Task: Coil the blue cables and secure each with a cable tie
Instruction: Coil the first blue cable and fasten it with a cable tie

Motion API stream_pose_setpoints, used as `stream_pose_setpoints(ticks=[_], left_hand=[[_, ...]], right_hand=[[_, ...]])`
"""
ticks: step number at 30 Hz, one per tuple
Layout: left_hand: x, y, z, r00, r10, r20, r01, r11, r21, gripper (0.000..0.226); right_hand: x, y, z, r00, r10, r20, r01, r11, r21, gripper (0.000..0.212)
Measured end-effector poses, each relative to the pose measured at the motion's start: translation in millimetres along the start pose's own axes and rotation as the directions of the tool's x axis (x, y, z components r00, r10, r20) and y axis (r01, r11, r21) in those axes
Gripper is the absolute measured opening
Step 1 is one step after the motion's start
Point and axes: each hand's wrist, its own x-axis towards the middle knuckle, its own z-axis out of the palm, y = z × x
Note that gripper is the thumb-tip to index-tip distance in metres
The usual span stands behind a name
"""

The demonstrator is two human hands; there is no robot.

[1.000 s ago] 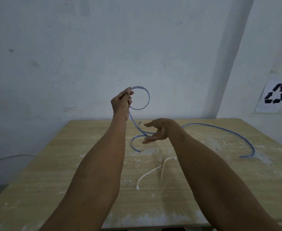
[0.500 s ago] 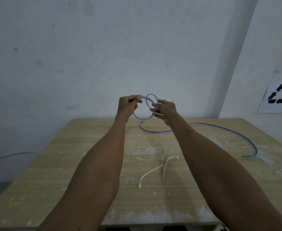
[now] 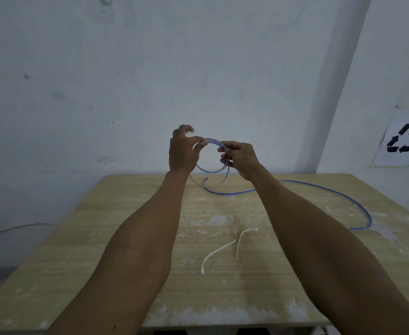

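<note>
A thin blue cable (image 3: 319, 189) trails across the wooden table (image 3: 102, 238) and rises into a small coil (image 3: 210, 169) held in the air above the far edge. My left hand (image 3: 183, 153) pinches the coil's left side, index finger lifted. My right hand (image 3: 241, 157) grips the coil's right side. The cable's free end lies at the right (image 3: 358, 228). Two white cable ties (image 3: 216, 251) lie loose on the table between my forearms.
A pale wall stands right behind the table. A paper sheet with a recycling sign (image 3: 401, 139) hangs on the right wall. A thin grey wire (image 3: 12, 229) runs along the floor at the left. White smears mark the tabletop.
My right hand rose from the table to the coil and took hold of its right side. Another loop was added, and the trailing cable was pulled in toward the hands.
</note>
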Motion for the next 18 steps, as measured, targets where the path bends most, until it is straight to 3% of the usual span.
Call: stream_pose_setpoints(ticks=[6, 11, 15, 18], left_hand=[[-3, 13, -7, 0.983, -0.148, 0.11, 0.179, 0.907, -0.38, 0.018], [-6, 21, -6, 0.95, -0.285, 0.127, 0.299, 0.72, -0.626, 0.019], [-3, 18, 0, 0.904, -0.379, 0.197, 0.405, 0.614, -0.678, 0.033], [-4, 15, 4, 0.871, -0.415, 0.264, 0.479, 0.594, -0.646, 0.024]], right_hand=[[2, -3, -6, 1.0, -0.024, 0.0, 0.024, 1.0, -0.012, 0.03], [5, -3, -8, 1.0, -0.021, -0.011, 0.021, 1.0, -0.019, 0.031], [5, -1, -7, 1.0, -0.022, -0.013, 0.022, 1.0, -0.017, 0.029], [6, 0, -6, 1.0, -0.026, -0.008, 0.025, 1.0, -0.019, 0.029]])
